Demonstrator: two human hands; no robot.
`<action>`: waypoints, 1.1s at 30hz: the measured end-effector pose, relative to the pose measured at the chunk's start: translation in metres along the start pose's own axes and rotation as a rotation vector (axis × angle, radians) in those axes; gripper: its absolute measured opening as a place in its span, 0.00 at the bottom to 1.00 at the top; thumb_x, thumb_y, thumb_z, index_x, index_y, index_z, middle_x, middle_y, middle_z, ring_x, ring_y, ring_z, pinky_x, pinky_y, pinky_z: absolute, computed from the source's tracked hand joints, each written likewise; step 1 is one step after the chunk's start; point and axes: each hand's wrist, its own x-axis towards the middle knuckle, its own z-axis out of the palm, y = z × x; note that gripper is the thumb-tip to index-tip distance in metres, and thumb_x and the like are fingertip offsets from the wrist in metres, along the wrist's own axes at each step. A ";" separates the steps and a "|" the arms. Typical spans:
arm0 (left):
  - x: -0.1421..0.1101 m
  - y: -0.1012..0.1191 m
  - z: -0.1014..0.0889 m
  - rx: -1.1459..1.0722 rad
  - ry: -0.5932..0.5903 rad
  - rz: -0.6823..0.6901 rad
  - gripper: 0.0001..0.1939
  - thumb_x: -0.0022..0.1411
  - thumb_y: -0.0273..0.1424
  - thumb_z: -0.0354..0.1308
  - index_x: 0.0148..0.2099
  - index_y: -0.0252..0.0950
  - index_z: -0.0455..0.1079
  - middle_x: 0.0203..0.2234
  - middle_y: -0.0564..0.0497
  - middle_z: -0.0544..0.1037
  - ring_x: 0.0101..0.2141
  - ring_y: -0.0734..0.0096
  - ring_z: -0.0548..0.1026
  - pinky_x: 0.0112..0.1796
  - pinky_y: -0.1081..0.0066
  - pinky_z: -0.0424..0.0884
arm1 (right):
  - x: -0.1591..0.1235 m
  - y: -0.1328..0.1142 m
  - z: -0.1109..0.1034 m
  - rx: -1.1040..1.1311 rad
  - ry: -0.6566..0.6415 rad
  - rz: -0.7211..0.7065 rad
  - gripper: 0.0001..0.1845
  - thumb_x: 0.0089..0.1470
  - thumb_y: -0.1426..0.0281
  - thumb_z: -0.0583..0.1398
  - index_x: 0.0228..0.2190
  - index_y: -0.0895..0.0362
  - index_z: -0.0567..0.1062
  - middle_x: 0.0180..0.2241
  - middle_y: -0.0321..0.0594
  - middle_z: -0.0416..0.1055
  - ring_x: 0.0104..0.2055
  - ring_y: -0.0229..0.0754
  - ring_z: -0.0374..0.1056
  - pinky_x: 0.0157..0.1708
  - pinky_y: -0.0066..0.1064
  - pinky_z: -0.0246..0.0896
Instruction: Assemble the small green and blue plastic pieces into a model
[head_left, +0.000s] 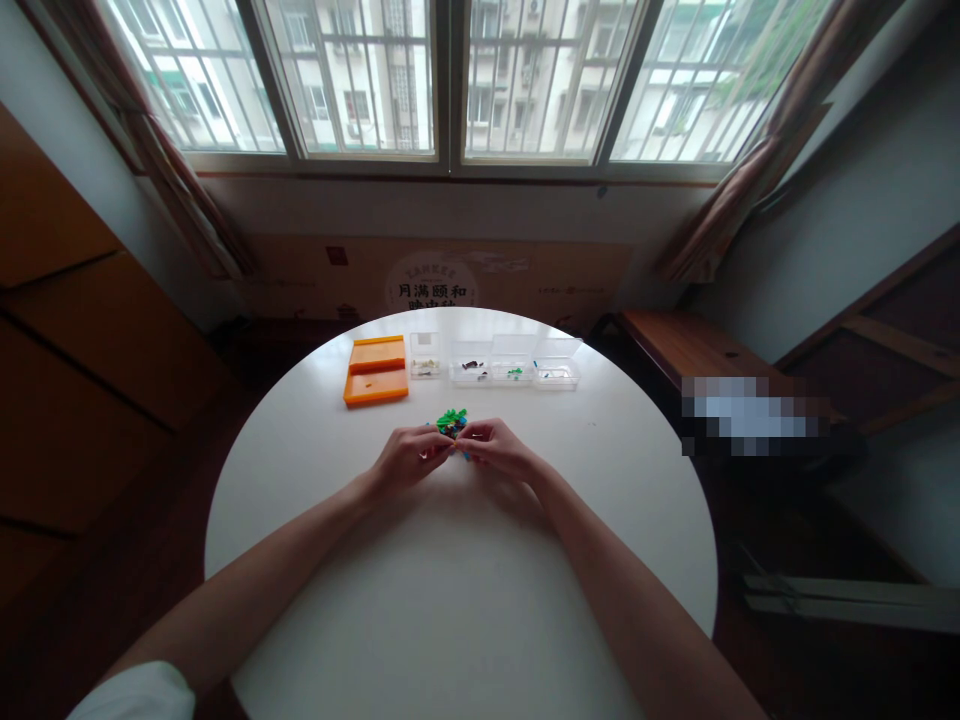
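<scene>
Both hands meet over the middle of the white table, around a small multicoloured cluster of pieces [452,420] that looks like a toy block model. Bright green parts stick up on its far side, with darker brown and blue bits below. My left hand [412,455] closes on it from the left, thumb and fingertips pinched together. From the right, my right hand [496,447] pinches at the same spot, where a tiny orange bit shows between the fingertips. The fingers cover the cluster's near side, so its lower part is mostly hidden.
Beyond the hands on the round white table [465,600] stands an open orange case [376,386] with a small piece inside. Beside it are open clear plastic boxes [470,375] holding small dark, green and pale pieces. A wooden bench [697,345] stands at the right.
</scene>
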 end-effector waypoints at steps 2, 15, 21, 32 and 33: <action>0.000 -0.001 0.000 -0.005 -0.001 -0.006 0.10 0.60 0.32 0.53 0.36 0.35 0.74 0.24 0.49 0.74 0.22 0.79 0.68 0.25 0.79 0.64 | 0.000 0.000 0.000 -0.001 0.001 -0.003 0.19 0.41 0.57 0.63 0.27 0.63 0.75 0.19 0.33 0.64 0.20 0.31 0.56 0.20 0.24 0.48; 0.009 -0.023 -0.004 -0.601 0.405 -0.621 0.13 0.48 0.36 0.63 0.31 0.31 0.73 0.17 0.53 0.70 0.15 0.80 0.67 0.17 0.78 0.63 | 0.002 0.003 0.002 0.063 0.036 0.005 0.16 0.43 0.60 0.63 0.27 0.62 0.74 0.19 0.33 0.64 0.20 0.30 0.57 0.19 0.23 0.48; 0.015 -0.061 -0.030 -1.010 0.904 -1.001 0.16 0.37 0.31 0.69 0.29 0.29 0.69 0.16 0.57 0.67 0.13 0.87 0.61 0.13 0.82 0.58 | 0.003 0.007 0.001 0.045 0.043 0.012 0.17 0.42 0.59 0.62 0.27 0.62 0.74 0.20 0.34 0.64 0.19 0.31 0.57 0.18 0.23 0.50; 0.013 -0.066 -0.041 -1.061 0.875 -1.077 0.10 0.46 0.27 0.63 0.33 0.30 0.71 0.21 0.54 0.71 0.15 0.87 0.64 0.17 0.82 0.62 | 0.002 0.005 0.002 0.054 0.041 0.027 0.18 0.42 0.58 0.63 0.27 0.62 0.73 0.19 0.33 0.62 0.19 0.30 0.56 0.17 0.23 0.49; 0.013 -0.065 -0.040 -1.020 0.847 -1.059 0.11 0.46 0.29 0.63 0.34 0.31 0.72 0.21 0.54 0.71 0.15 0.87 0.65 0.17 0.82 0.62 | 0.002 0.005 0.002 0.052 0.042 0.026 0.18 0.42 0.58 0.63 0.27 0.62 0.73 0.19 0.33 0.62 0.19 0.31 0.56 0.17 0.23 0.49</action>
